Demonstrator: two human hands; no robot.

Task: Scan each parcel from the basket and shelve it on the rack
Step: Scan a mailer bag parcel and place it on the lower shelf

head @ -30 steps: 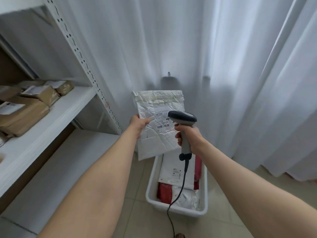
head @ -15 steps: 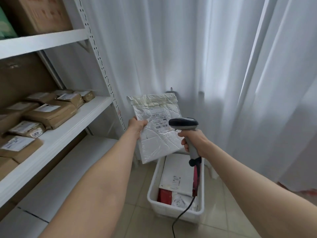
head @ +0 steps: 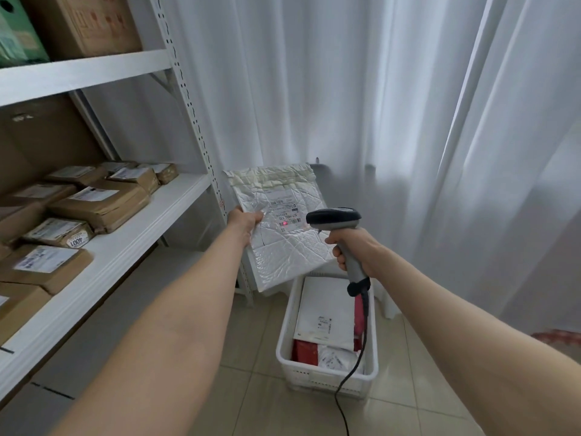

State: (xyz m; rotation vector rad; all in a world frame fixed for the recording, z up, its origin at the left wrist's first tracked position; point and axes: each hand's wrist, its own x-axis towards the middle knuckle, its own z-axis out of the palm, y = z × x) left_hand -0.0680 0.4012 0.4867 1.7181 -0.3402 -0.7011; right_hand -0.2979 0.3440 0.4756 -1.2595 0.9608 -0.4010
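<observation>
Lit up now with a red spot (head: pixel 284 224) on the label, dark half a moment ago, and tipped a little more to the left: the white parcel (head: pixel 283 250) in the middle of the frame. Pinched at its left edge by the left hand (head: pixel 243 220), thumb on the front. Wrapped round the handle of the grey scanner (head: pixel 334 219), the right hand (head: pixel 352 250), just right of the parcel, scanner nose aimed at the label. Hands apart, one thing in each.

Most likely being scanned right now. Not yet shelved. Next stop, at a guess: the white rack (head: pixel 125 256) on the left side of the frame.

Counted:
- One parcel in hand.
- One scanner, with one black cord (head: pixel 355 363).
- One white basket (head: pixel 327 377) on the floor, lower middle. At least three left inside:
  - a flat white parcel (head: pixel 327 309) on top
  - a red parcel (head: pixel 306 350) under it
  - a crinkly white parcel (head: pixel 338 360) at the near end
- About nine brown parcels (head: pixel 100 204) already on the middle shelf, hard to count at the left edge.
- One brown box (head: pixel 91 23) and one green box (head: pixel 19 33) on the top shelf, upper left.
</observation>
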